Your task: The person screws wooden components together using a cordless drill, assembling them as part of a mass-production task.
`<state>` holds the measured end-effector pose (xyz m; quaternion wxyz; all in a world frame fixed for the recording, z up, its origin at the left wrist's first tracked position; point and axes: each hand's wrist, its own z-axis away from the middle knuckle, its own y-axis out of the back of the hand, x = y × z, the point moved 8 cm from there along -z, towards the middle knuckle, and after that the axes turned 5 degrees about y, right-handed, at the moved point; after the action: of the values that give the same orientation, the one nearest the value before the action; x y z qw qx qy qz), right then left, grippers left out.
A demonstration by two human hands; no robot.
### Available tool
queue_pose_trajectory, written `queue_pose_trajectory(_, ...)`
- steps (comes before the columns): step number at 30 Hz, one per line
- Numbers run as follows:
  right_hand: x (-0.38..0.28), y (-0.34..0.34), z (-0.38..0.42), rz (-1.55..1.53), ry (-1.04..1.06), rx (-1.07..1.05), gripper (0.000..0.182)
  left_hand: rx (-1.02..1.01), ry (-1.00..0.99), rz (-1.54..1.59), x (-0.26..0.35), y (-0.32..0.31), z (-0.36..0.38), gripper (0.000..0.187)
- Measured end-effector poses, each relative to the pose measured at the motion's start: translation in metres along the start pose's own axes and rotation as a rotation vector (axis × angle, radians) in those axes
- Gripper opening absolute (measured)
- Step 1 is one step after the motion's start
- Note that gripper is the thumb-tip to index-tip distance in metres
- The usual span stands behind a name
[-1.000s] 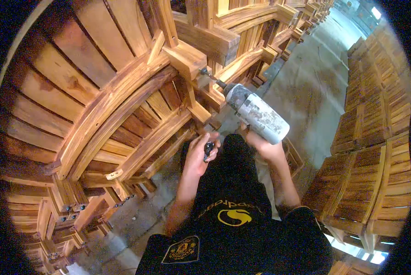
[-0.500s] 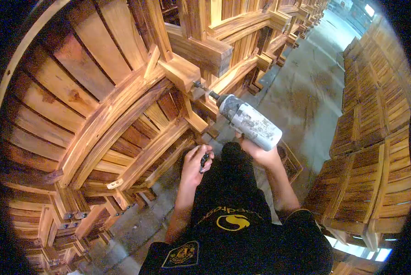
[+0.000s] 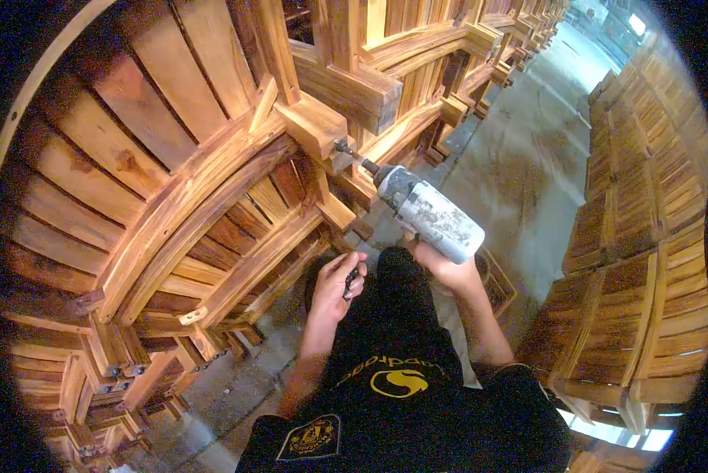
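Note:
My right hand (image 3: 442, 262) grips a worn grey-white power drill (image 3: 433, 209) from below; its handle is mostly hidden. The drill's nose points up and left, its bit reaching a dark bolt head (image 3: 341, 147) at the end face of a wooden block (image 3: 313, 126). That block belongs to a slatted wooden piece (image 3: 172, 205) with curved rails. My left hand (image 3: 338, 285) is closed around small black pieces of hardware (image 3: 352, 281), whose exact kind I cannot make out. It hovers over my lap, below the drill and apart from the wood.
Similar wooden pieces (image 3: 448, 47) run in a row toward the far end. On the right stands a stack of slatted wooden panels (image 3: 646, 260), with the concrete floor (image 3: 519, 158) as an aisle between. More wooden frames with dark bolts (image 3: 115, 370) are at lower left.
The drill has stayed against the block with barely any shift. My left hand has turned slightly, its fingers a little more closed over the black pieces.

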<state>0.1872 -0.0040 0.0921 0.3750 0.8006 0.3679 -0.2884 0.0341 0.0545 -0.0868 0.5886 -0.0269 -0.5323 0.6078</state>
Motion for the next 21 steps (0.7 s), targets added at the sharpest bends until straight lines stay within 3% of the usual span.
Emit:
queue_pose_trajectory(8, 0.012, -0.004, 0.003, -0.006, -0.08, 0.038, 0.028, -0.006, 0.01, -0.017, -0.01, 0.002, 0.0, 0.022)
queue_pose_trajectory(15, 0.0, -0.004, -0.001, 0.029, 0.02, -0.032, 0.03, 0.012, 0.012, -0.03, -0.01, 0.014, 0.004, 0.025)
queue_pose_trajectory(17, 0.009, -0.006, 0.001, 0.005, -0.107, -0.035, 0.032, 0.04, 0.051, 0.067, -0.013, 0.021, 0.002, 0.024)
queue_pose_trajectory(21, 0.017, -0.007, 0.001, -0.124, -0.107, -0.021, 0.034, -0.001, 0.099, 0.137, -0.012, 0.019, 0.004, 0.022)
